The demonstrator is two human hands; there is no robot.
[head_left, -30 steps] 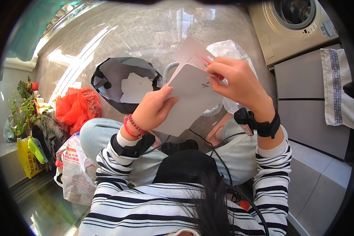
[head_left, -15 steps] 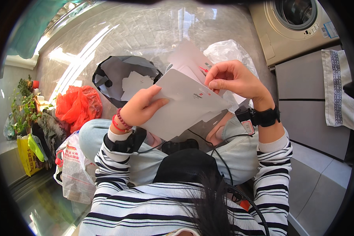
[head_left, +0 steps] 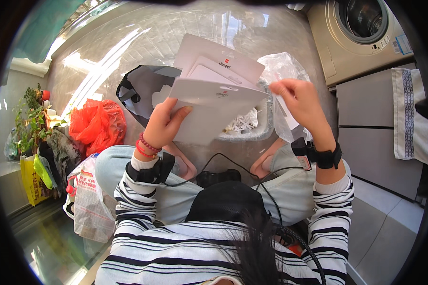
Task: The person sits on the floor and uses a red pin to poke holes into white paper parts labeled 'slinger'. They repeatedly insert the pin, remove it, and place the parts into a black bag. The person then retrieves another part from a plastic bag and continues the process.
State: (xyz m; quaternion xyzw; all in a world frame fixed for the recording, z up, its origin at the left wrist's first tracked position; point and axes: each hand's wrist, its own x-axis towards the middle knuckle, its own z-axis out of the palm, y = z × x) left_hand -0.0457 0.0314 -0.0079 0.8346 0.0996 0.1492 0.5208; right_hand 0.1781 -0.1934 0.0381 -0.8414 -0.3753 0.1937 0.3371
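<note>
My left hand [head_left: 164, 124] grips several white cards with hang slots; the front card [head_left: 199, 111] hides part of the others. Behind it a larger card [head_left: 245, 61] fans out upward. My right hand [head_left: 299, 102] is closed in a pinch just right of the cards and apart from them. Whatever its fingertips hold, if anything, I cannot make out. Below the cards stands a bin [head_left: 269, 124] with a clear liner, and shredded white paper [head_left: 245, 122] lies in it.
A dark open bag [head_left: 140, 85] with white pieces stands beyond my left hand. Clear plastic [head_left: 283, 66] lies at the far right. A red plastic bag [head_left: 97, 126] and plants [head_left: 31, 118] are to the left. A black cable [head_left: 242, 165] crosses between my legs, and a washing machine [head_left: 328, 47] stands far right.
The cards have tilted up and moved away from my lap, which uncovers the bin with shredded paper. My right hand has drawn off to the right, away from the hang slot.
</note>
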